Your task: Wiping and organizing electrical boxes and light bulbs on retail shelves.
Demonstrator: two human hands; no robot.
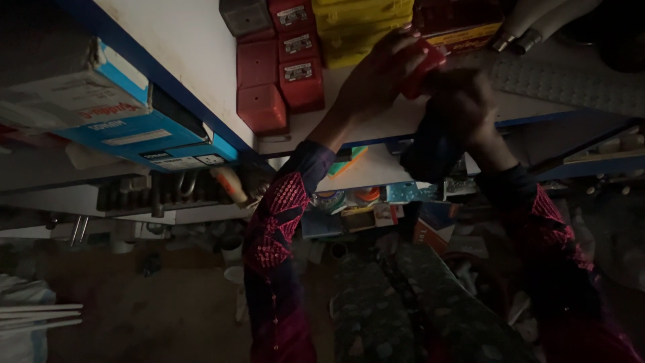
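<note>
Red box (423,67) is being held at the shelf's (201,40) front edge, the left hand (376,74) being closed around it while the right hand (460,101) is being pressed against its lower end. Seemingly it is being lifted away from the red boxes (282,74) stacked beside; a steady two-handed grip is being called for next.

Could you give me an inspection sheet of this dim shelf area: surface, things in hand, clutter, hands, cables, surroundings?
Surface: white shelf board with blue edge.
Things in hand: small red plastic box, held by both hands at the shelf.
Clutter: stacked red boxes, yellow cases, blue-and-white cartons.
Hands: left hand grips the box; right hand closed beside it.
Cables: nothing seen.
Surroundings: dark lower shelves with small packets.
</note>
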